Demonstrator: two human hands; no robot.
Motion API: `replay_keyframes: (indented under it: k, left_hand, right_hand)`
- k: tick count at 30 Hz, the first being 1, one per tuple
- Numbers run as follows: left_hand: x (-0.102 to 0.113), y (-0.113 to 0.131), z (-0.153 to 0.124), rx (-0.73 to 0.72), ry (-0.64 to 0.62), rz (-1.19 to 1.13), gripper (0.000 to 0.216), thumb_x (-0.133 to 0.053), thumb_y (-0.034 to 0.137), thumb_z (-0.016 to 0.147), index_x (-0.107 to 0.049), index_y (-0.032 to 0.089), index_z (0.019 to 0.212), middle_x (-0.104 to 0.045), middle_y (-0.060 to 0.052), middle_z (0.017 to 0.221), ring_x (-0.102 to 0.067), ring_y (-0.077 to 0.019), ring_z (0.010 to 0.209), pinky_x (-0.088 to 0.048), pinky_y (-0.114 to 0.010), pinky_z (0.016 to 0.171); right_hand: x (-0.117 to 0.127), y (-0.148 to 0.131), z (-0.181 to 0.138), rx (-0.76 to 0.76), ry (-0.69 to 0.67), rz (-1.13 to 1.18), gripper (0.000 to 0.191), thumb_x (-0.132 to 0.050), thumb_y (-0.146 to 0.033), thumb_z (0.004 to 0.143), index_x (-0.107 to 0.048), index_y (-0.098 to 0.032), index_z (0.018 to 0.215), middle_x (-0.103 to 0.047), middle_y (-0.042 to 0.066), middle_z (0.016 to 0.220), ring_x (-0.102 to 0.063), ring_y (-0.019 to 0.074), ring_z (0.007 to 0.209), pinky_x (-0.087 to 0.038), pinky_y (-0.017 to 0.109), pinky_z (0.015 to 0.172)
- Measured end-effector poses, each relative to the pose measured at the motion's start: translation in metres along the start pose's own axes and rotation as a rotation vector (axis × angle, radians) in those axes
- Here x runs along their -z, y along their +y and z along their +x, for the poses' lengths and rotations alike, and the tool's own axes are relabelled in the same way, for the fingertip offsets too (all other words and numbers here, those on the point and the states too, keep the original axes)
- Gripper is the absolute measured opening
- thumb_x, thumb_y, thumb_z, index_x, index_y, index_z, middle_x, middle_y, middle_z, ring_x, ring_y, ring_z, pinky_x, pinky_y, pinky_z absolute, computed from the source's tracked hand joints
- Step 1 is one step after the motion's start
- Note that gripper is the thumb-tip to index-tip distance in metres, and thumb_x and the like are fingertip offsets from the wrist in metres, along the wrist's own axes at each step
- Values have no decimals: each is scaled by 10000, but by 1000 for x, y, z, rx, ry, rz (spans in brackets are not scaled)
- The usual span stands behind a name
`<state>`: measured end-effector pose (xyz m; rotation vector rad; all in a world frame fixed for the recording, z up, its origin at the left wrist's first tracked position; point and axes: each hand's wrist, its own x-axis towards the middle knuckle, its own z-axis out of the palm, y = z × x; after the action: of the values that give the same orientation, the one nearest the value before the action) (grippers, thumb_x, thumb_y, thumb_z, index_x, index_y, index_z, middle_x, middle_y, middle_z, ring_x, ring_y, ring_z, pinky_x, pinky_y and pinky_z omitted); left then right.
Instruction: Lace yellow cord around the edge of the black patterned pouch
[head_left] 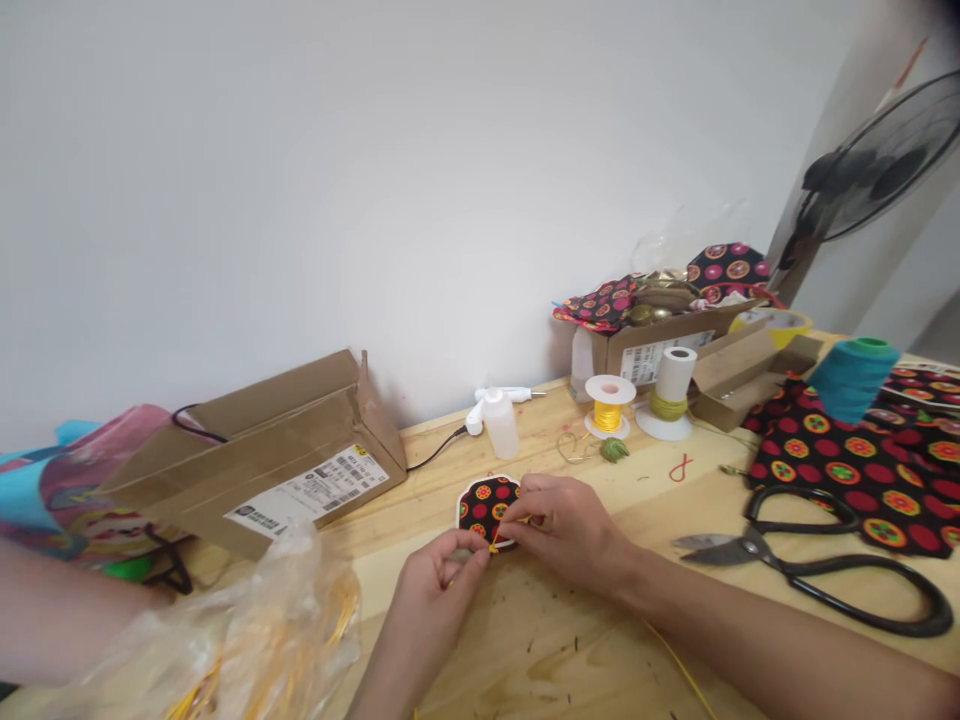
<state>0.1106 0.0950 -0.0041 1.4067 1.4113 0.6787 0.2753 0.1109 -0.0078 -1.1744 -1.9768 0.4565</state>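
Note:
A small rounded piece covered in black cloth with red and yellow circles (482,500) lies on the wooden table (570,650). My left hand (439,585) is closed in a pinch at its near edge, gripping a yellow cord (494,541). My right hand (566,525) is closed too, its fingertips pinching the same cord right against the piece. A length of the yellow cord trails back under my right forearm.
Large black scissors (814,570) lie to the right beside patterned cloth (855,470). Behind stand a yellow spool (609,405), a white spool (670,395), a teal cone (851,375), a small bottle (501,420) and cardboard boxes (285,460). A clear bag (255,640) sits near left.

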Motion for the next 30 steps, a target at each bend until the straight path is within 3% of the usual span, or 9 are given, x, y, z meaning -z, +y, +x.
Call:
replay_keyframes:
  k: [10,20,30]
  left_hand:
    - [2,-4,3,-50,-47,61,297,-492,439,693,-505,144,718,-271,112,398,-163,-43,366,-107,-174,362]
    - [2,-5,1,18,-26,21,317,-523,412,658,-546,113,759,-305,104,395,-168,-42,366,-109,-178,366]
    - [1,-1,-2,-29,-32,191,302,-465,405,699,-557,120,734,-277,97,413,-194,-59,382,-130,-186,375]
  right_hand:
    - [-2,-1,1,-37,48,-43,83,-600,-215,707,-654,-220,644,-547,-37,591,-479,72,549,-304,174,498]
    - [-3,2,1,4,-5,-53,68,-610,-232,689,-663,-230,646,-543,-39,577,-478,73,543,-307,171,491]
    - [1,-1,0,-2,-34,-139,72,-600,-201,688,-646,-221,637,-580,-36,621,-515,85,603,-326,176,528]
